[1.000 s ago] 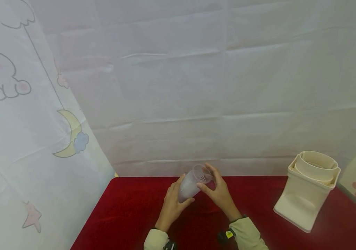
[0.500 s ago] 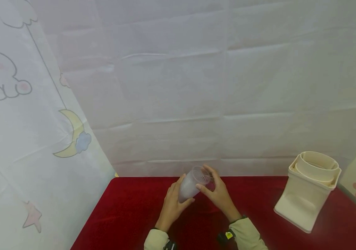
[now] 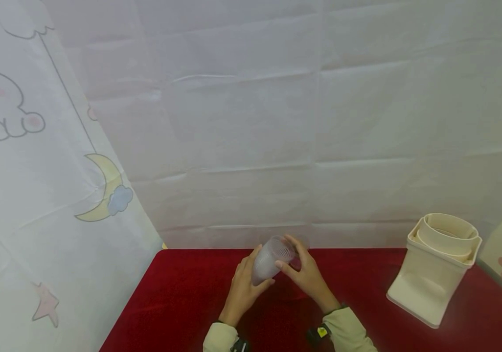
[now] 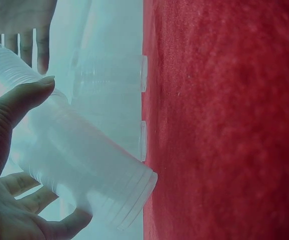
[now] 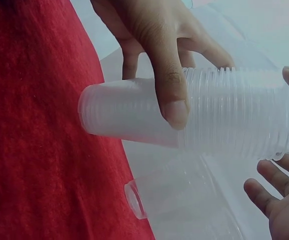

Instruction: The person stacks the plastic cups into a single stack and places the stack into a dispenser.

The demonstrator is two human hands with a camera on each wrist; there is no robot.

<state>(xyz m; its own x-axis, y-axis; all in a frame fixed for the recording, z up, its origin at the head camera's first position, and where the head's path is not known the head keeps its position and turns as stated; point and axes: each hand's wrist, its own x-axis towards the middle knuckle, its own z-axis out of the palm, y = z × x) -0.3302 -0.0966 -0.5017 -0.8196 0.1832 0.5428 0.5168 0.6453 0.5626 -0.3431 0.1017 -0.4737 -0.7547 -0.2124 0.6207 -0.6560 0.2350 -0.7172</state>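
A nested stack of clear plastic cups [image 3: 266, 261] is tilted above the table, its rims toward the upper right in the head view. My left hand [image 3: 245, 284] grips the stack around its lower part, thumb on one side and fingers on the other. At the rim end, my right hand [image 3: 307, 274] pinches the outermost cup with thumb and forefinger; its other fingers are spread in the right wrist view. Behind the stack, clear cups stand upside down on the table, among them one cup [image 5: 139, 199] in the right wrist view and another cup [image 4: 109, 75] in the left wrist view.
Red cloth [image 3: 180, 293] covers the table. At its right side stands a cream plastic holder [image 3: 429, 274] with a round opening on top. A pale wall sheet [image 3: 242, 146] hangs behind the table, and a printed sheet [image 3: 35, 186] is at the left.
My right hand has shifted slightly left and down, along with the rim end of the stack. A standing cup shows more behind it. My left hand stays almost still.
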